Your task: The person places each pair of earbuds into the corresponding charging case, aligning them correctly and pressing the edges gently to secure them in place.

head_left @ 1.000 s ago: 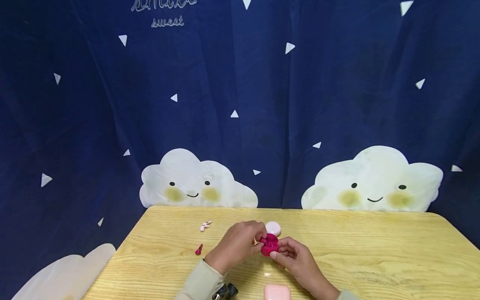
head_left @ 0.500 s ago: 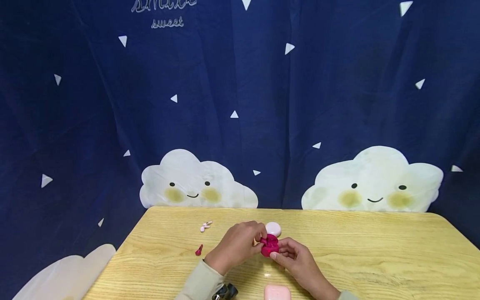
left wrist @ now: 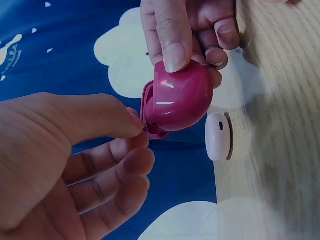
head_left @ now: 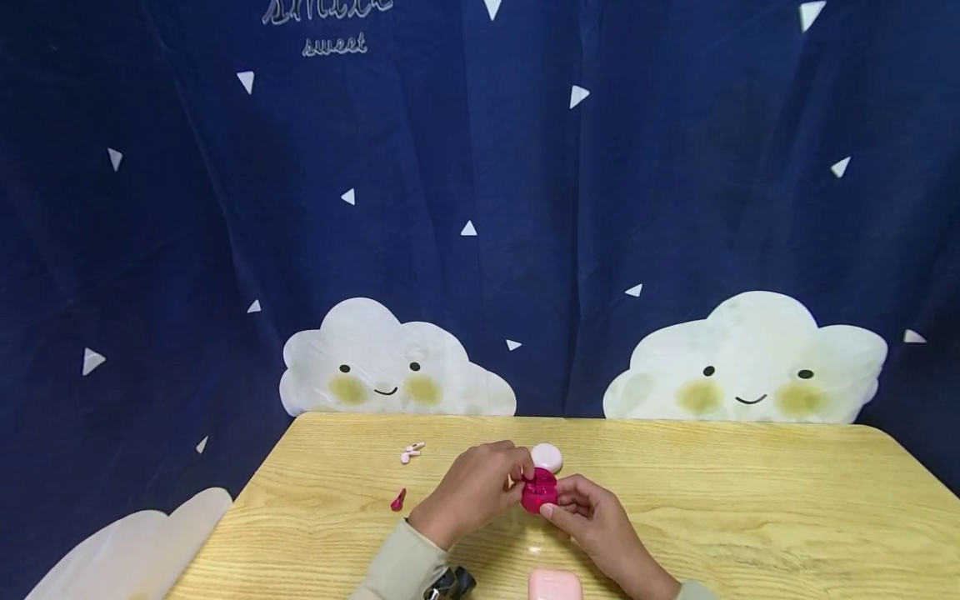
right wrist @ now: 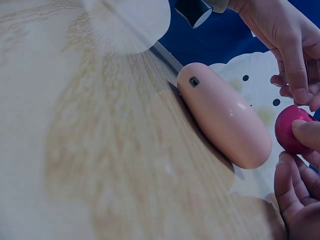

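My right hand (head_left: 603, 525) holds a magenta earbud case (head_left: 540, 493) between thumb and fingers, above the table, with its lid raised. At the case's left side, my left hand (head_left: 480, 487) has curled fingers, its thumb and index fingertip gripping the opened rim. The left wrist view shows those fingertips at the edge of the glossy case (left wrist: 184, 97); whether an earbud lies between them is hidden. A single magenta earbud (head_left: 398, 500) lies on the table left of the left hand.
Two pale pink earbuds (head_left: 412, 452) lie at the back left of the wooden table (head_left: 750, 500). A round pale pink case (head_left: 547, 457) sits just behind the magenta one. Near the front stands a closed, peach-pink case (head_left: 555, 585). A blue curtain (head_left: 480, 167) hangs behind.
A dark magenta piece visible earlier between the left fingertips and the case's inside no longer shows. The left fingertips have shifted slightly at the rim; the right hand keeps its place.
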### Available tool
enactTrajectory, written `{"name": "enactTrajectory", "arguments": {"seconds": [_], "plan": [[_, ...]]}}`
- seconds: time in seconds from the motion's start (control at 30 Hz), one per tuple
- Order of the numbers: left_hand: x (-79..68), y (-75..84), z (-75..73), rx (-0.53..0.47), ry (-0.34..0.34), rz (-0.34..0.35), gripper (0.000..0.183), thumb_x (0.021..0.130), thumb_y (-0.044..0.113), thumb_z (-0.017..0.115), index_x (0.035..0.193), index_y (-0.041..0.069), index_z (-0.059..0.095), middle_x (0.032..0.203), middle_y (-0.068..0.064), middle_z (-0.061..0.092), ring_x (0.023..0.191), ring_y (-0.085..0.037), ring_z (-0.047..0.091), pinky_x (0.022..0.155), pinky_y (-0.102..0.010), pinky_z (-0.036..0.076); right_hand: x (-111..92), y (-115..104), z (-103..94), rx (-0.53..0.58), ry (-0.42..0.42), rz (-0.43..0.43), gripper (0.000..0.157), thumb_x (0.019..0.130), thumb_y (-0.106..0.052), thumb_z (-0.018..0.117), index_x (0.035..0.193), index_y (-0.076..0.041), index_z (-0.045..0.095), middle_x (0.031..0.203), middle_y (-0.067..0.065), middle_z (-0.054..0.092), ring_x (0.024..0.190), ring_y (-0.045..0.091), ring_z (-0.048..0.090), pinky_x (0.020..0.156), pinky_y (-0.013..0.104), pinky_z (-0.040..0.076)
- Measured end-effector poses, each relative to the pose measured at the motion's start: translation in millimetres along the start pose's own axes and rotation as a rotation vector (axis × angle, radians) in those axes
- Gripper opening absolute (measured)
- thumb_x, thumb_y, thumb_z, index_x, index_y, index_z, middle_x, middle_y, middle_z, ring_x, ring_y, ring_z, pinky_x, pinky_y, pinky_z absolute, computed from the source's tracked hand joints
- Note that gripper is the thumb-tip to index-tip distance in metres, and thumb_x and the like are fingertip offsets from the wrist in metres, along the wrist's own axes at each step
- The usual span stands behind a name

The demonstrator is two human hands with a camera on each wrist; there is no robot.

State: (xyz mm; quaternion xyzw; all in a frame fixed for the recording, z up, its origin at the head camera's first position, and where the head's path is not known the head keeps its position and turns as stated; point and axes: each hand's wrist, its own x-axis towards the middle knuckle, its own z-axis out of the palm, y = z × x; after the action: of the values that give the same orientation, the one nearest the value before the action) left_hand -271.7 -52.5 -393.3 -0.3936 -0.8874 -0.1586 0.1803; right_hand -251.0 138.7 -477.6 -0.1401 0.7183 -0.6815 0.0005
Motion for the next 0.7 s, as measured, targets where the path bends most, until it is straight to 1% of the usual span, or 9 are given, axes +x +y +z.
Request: {"name": "enactTrajectory", "arguments": {"seconds": [0.4, 0.63, 0.7], "plan": [[0.3, -0.6, -1.1, 0.003, -0.009, -0.012, 0.012, 0.073, 0.014, 0.071, 0.081, 0.019, 0.063, 0.072, 0.011, 0.055, 0.063, 0.002, 0.048, 0.053, -0.01, 0.036, -0.6, 0.2, 0.5, 0.01, 0.004, -0.016, 0.028, 0.079, -0.014, 0.068, 0.099, 0.002, 0.057, 0.087, 0.02, 0.061, 0.07, 0.013, 0.059, 0.058, 0.032, 0.052], [0.8, -1.0, -1.1, 0.001, -0.02, -0.019, 0.012, 0.074, 0.014, 0.071, 0.08, 0.02, 0.063, 0.072, 0.011, 0.055, 0.063, 0.002, 0.049, 0.053, -0.011, 0.036, 0.0, 0.2, 0.4, 0.01, 0.01, 0.023, 0.029, 0.078, -0.015, 0.069, 0.099, 0.002, 0.057, 0.088, 0.019, 0.061, 0.07, 0.013, 0.059, 0.059, 0.033, 0.052], [0.8, -0.9, -1.2, 0.003, -0.019, -0.019, 0.012, 0.073, 0.014, 0.07, 0.08, 0.019, 0.063, 0.072, 0.011, 0.055, 0.063, 0.002, 0.049, 0.053, -0.011, 0.036, 0.2, 0.2, -0.2, 0.011, 0.004, 0.023, 0.028, 0.079, -0.013, 0.068, 0.1, 0.002, 0.058, 0.087, 0.019, 0.061, 0.069, 0.013, 0.059, 0.059, 0.033, 0.052]]}}
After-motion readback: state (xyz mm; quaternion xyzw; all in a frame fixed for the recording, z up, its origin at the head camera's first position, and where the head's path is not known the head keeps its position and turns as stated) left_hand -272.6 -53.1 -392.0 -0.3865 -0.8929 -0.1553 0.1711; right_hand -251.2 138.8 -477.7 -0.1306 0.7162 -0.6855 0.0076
